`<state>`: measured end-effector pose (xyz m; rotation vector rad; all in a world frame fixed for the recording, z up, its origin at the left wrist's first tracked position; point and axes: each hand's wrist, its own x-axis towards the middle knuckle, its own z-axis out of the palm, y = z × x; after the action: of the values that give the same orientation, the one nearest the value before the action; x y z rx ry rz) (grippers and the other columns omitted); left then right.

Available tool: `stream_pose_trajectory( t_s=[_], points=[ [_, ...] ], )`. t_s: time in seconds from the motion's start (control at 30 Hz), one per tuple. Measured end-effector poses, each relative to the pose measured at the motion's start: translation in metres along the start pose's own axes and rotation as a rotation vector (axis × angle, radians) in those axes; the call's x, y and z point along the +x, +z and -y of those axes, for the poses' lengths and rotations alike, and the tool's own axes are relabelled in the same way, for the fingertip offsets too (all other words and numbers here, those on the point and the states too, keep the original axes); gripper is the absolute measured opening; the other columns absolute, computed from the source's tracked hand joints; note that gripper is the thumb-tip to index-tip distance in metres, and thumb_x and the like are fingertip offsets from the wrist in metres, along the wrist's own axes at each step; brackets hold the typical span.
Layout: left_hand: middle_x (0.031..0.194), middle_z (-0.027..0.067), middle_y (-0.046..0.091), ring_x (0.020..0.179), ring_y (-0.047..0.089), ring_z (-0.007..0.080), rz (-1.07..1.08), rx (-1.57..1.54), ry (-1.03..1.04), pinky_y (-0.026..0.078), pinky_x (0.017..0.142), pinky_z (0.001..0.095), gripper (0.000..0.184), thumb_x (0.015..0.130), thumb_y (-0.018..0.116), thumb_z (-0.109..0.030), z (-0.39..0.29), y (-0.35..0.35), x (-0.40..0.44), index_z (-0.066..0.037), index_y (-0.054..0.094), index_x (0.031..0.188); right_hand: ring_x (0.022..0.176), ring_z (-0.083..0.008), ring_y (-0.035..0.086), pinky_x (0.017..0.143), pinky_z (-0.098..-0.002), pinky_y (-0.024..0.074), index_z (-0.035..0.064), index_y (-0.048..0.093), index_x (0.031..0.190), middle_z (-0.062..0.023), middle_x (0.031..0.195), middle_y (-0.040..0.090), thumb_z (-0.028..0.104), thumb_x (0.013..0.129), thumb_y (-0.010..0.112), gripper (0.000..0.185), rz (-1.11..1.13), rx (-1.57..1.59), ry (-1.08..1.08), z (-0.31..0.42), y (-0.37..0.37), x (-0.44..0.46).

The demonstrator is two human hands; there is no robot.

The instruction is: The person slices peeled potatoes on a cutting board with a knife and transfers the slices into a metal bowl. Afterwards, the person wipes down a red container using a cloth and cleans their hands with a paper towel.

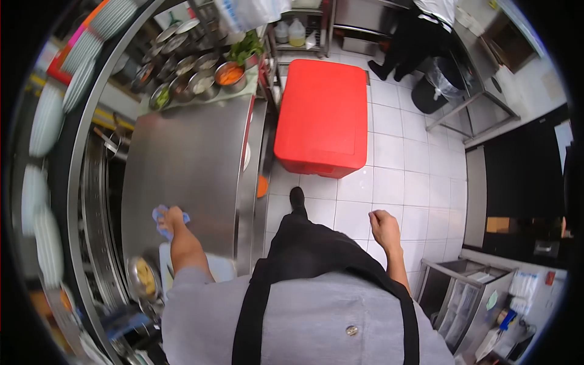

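Observation:
My left hand (174,219) presses a light blue cloth (163,214) against the stainless steel counter (182,158), fingers closed over it. Parts of the cloth stick out on both sides of the hand. Just behind that hand, a white cutting board (222,269) lies partly hidden under my forearm. A metal bowl with yellow pieces (146,277) stands to its left. My right hand (384,227) hangs over the tiled floor at my side, its fingers curled in, and I see nothing in it.
A large red bin (322,115) stands on the white tiles ahead. Metal bowls of cut vegetables (207,84) crowd the counter's far end. Stacked white plates (47,121) line the left shelf. A person (420,36) stands at the far right near a black trash bin (433,91).

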<state>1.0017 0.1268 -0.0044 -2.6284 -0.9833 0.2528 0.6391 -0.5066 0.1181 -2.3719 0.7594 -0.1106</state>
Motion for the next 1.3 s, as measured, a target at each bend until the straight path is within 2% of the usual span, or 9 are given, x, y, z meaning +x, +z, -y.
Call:
stream_pose_trajectory(
  t_s=[0.1,0.3,0.43,0.5,0.67,0.73,0.87,1.07,1.3],
  points=[
    [0.162,0.0063,0.038,0.139,0.042,0.0406,-0.149,-0.528,-0.141,0.043,0.104,0.0613,0.051,0.095,0.049,-0.033,-0.060,-0.041,-0.016,-0.026,0.062,0.143,0.084,-0.0383,0.069,0.077,-0.0467,0.0535,-0.0008,0.074,0.097,-0.0202,0.093,0.071,0.023,0.098,0.065,0.025,0.039,0.019,-0.020,0.039,0.003,0.046],
    [0.138,0.0129,0.055,0.123,0.052,0.0396,-0.344,-0.685,0.760,0.048,0.101,0.0496,0.044,0.083,0.062,-0.010,-0.237,-0.111,-0.126,-0.020,0.071,0.124,0.093,-0.0346,0.071,0.083,-0.0427,0.0556,0.0037,0.072,0.114,-0.0193,0.103,0.073,0.032,0.101,0.063,0.032,0.260,0.212,-0.112,0.122,0.050,0.145],
    [0.132,0.0213,0.060,0.123,0.057,0.0374,0.172,-1.334,1.530,0.045,0.107,0.0450,0.050,0.083,0.067,-0.006,-0.305,-0.156,-0.253,-0.009,0.066,0.133,0.096,-0.0267,0.070,0.085,-0.0406,0.0565,0.0084,0.063,0.133,-0.0137,0.102,0.073,0.046,0.105,0.057,0.047,0.166,0.966,0.307,0.140,0.130,0.209],
    [0.133,0.0206,0.063,0.125,0.060,0.0352,0.491,-1.395,1.573,0.049,0.103,0.0417,0.055,0.093,0.066,-0.012,-0.290,-0.219,-0.303,-0.010,0.056,0.147,0.098,-0.0241,0.069,0.086,-0.0404,0.0572,0.0089,0.061,0.136,-0.0089,0.106,0.071,0.049,0.106,0.052,0.050,0.218,1.643,0.595,0.140,0.140,0.245],
    [0.102,0.0138,0.071,0.093,0.069,0.0288,0.121,-1.292,1.337,0.054,0.089,0.0422,0.034,0.094,0.065,-0.008,-0.330,-0.236,-0.204,-0.006,0.068,0.128,0.101,-0.0268,0.066,0.086,-0.0430,0.0552,0.0092,0.062,0.135,-0.0168,0.115,0.065,0.041,0.104,0.057,0.044,0.114,1.150,0.276,0.116,0.159,0.310],
    [0.089,0.0101,0.069,0.082,0.066,0.0291,-0.015,-1.128,1.454,0.052,0.078,0.0441,0.022,0.092,0.065,-0.006,-0.362,-0.216,-0.150,-0.005,0.073,0.112,0.111,-0.0345,0.062,0.092,-0.0484,0.0517,0.0120,0.061,0.138,-0.0231,0.122,0.061,0.037,0.103,0.059,0.043,-0.019,0.309,-0.300,0.123,0.185,0.333],
    [0.083,0.0072,0.067,0.075,0.062,0.0272,-0.162,-0.712,1.684,0.049,0.070,0.0428,0.018,0.086,0.068,-0.008,-0.394,-0.185,-0.102,-0.008,0.074,0.103,0.147,-0.0382,0.038,0.121,-0.0555,0.0288,0.0204,0.042,0.157,-0.0189,0.154,0.046,0.038,0.103,0.054,0.058,0.331,-0.263,-0.620,0.069,0.310,0.378],
    [0.074,0.0032,0.062,0.066,0.058,0.0246,-0.108,-0.461,1.627,0.044,0.062,0.0397,0.019,0.080,0.070,-0.011,-0.412,-0.192,-0.097,-0.011,0.076,0.098,0.155,-0.0306,0.029,0.126,-0.0551,0.0188,0.0224,0.036,0.160,-0.0105,0.165,0.036,0.026,0.099,0.054,0.064,0.705,-0.214,-1.001,-0.004,0.387,0.448],
    [0.072,0.0003,0.062,0.058,0.054,0.0208,-0.115,-0.468,1.572,0.041,0.055,0.0365,0.023,0.076,0.069,-0.011,-0.434,-0.206,-0.090,-0.011,0.076,0.098,0.149,-0.0310,0.039,0.126,-0.0513,0.0242,0.0103,0.047,0.150,-0.0142,0.158,0.046,0.014,0.089,0.055,0.062,0.467,-0.091,-1.142,0.015,0.422,0.642]
  ],
)
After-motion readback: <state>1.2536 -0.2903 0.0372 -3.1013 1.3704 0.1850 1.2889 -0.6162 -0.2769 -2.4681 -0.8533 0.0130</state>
